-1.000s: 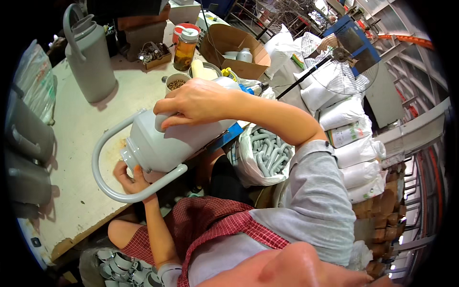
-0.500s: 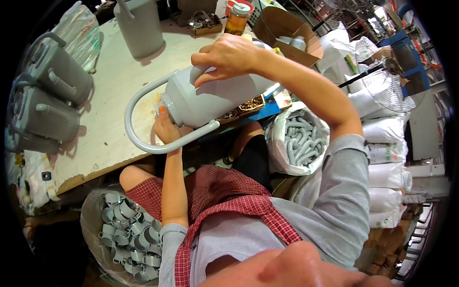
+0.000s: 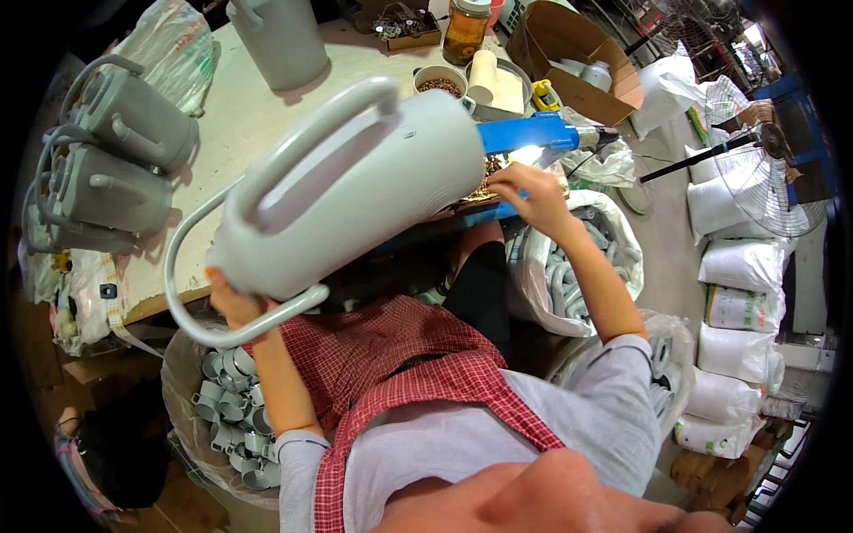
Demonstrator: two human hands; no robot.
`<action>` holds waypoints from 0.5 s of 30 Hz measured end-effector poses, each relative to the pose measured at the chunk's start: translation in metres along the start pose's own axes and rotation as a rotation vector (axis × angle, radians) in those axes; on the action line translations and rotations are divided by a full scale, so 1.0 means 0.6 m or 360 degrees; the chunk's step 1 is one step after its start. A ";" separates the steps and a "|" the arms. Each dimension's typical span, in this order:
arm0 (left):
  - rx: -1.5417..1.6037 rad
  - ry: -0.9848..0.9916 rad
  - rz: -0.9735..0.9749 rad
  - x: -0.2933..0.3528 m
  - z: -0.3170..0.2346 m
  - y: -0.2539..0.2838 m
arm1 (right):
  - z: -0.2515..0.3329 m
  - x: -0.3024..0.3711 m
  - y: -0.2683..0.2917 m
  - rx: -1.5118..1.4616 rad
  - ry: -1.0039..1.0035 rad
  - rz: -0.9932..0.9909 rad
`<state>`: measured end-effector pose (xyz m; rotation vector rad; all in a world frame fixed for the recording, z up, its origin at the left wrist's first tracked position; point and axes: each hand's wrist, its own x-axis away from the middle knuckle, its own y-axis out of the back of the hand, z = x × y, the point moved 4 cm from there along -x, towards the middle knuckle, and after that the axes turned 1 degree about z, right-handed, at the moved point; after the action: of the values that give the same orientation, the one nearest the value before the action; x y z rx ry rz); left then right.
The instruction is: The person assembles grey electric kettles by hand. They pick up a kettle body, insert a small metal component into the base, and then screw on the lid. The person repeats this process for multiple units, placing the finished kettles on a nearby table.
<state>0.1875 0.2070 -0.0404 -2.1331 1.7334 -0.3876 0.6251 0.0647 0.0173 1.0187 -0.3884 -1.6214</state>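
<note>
Over the near edge of the cream table, as the head camera shows it, a grey container slants across the middle, held above the person's lap. Writing is scarce: the white sacks at the right carry green and red print, and the clear plastic bag at the upper left bears faint coloured marks, both too small to read. A small dark mark sits on the container's side, also unreadable. Its long axis runs from lower left to upper right, the loop handle at the lower end, the base toward the blue device, the side handle facing up. The left hand grips the lower end, its fingers mostly hidden. The right hand has thumb and fingers bunched beside small brass-coloured parts; whether they pinch one cannot be told.
</note>
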 end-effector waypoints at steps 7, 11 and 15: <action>-0.0245 -0.0051 -0.0424 0.032 -0.115 0.126 | -0.115 0.001 -0.074 0.0922 -0.0091 0.0537; -0.0148 -0.0117 -0.0571 0.052 -0.126 0.172 | -0.123 -0.022 -0.080 0.1022 0.0059 0.0778; -0.0164 -0.0165 -0.0678 0.047 -0.111 0.223 | -0.126 -0.005 -0.067 0.0696 -0.0403 0.0535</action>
<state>0.0473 0.1483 -0.0402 -2.5486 1.2605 -0.2948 0.6587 0.0999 -0.0535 1.0006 -1.0645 -1.3869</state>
